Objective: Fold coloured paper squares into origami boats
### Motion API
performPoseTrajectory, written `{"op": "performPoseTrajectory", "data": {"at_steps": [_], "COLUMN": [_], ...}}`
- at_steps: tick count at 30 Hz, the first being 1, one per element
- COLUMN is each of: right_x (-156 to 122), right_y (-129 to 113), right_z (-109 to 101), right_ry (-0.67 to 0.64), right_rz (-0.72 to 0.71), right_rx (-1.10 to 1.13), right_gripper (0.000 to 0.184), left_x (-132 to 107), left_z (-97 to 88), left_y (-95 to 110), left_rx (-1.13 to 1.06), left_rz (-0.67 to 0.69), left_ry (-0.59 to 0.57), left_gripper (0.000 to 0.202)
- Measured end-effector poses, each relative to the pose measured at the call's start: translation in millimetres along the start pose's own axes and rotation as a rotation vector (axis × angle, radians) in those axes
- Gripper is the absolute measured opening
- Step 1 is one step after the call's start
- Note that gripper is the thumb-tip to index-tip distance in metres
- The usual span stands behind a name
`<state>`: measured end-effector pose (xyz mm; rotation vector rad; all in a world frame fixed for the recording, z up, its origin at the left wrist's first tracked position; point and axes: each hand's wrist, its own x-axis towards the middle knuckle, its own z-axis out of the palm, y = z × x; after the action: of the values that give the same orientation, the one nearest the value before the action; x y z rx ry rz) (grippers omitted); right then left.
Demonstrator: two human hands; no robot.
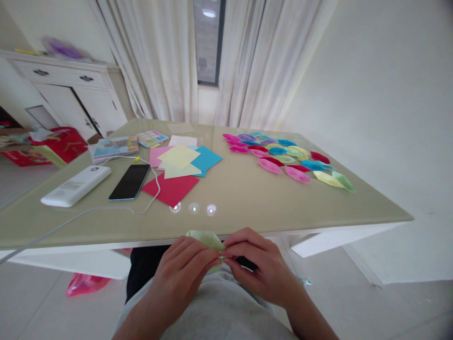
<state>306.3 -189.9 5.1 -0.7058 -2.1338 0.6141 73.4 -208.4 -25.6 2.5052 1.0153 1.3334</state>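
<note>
A pale green piece of folded paper (205,238) is held just in front of the table's near edge, over my lap. My left hand (187,264) is closed on its left part, with thumb and fingers covering much of it. At the paper's right end, the fingertips of my right hand (256,262) pinch it. The two hands nearly meet there, so the exact folds are hidden. Beyond them on the tabletop (247,203) lie a red paper sheet (173,189), a pale yellow sheet (179,157) and a blue sheet (208,159), overlapping in a loose pile.
Several folded paper shapes like petals (279,151) spread across the right of the table. On the left are a black phone (130,182), a white power bank (76,185) with a cable (155,189), and booklets (115,146). A wall (389,118) stands to the right.
</note>
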Motion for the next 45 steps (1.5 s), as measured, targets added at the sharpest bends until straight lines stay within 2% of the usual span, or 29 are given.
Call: {"op": "performPoseTrajectory", "data": {"at_steps": [5,11,15,19,21,23,27,29,32,38,41,45], "right_x": [-2.9,0.5,4.0,3.5,2.1,0.8,0.2,0.9,2.0,1.4,1.5,1.7], "right_y": [0.5,-0.7,-1.7,2.3,5.4,8.2,11.9,12.5,12.8,13.7,13.4,12.4], "right_z": [1.6,0.3,0.7,-1.1,-4.2,-8.1,-12.7,-12.8,-11.7,-12.9,-14.4,-15.0], "right_ry": [-0.028,0.026,-0.047,-0.02,0.027,0.07,0.15,0.18,0.208,0.219,0.204,0.149], "right_rz": [0.022,0.095,0.156,0.153,0.142,0.127,0.103,0.094,0.075,0.057,0.053,0.065], "right_rx": [-0.023,0.033,0.057,0.04,0.045,0.056,0.068,0.073,0.09,0.118,0.114,0.086], "right_gripper": [0.022,0.02,0.012,0.011,0.011,0.013,0.017,0.018,0.02,0.022,0.023,0.022], "left_x": [0.0,-4.1,-4.8,-3.9,-4.6,-6.5,-11.1,-12.6,-14.3,-17.7,-17.9,-15.6], "left_z": [2.2,6.4,8.9,1.3,-7.9,-17.8,-30.5,-32.5,-33.3,-32.6,-31.5,-32.9], "left_y": [0.3,1.5,1.5,-4.2,-10.5,-18.5,-33.8,-39.3,-43.8,-39.4,-35.5,-32.6], "left_rx": [0.01,-0.028,-0.017,0.04,0.102,0.118,-0.057,-0.128,-0.2,-0.341,-0.364,-0.365], "left_rz": [-0.014,-0.032,-0.01,-0.001,-0.047,-0.148,-0.3,-0.328,-0.389,-0.572,-0.569,-0.456], "left_ry": [0.021,0.062,0.07,0.116,0.163,0.158,0.007,-0.013,0.001,0.01,0.057,0.081], "left_gripper": [0.015,0.017,0.021,0.022,0.024,0.025,0.017,0.012,0.016,0.02,0.025,0.022]}}
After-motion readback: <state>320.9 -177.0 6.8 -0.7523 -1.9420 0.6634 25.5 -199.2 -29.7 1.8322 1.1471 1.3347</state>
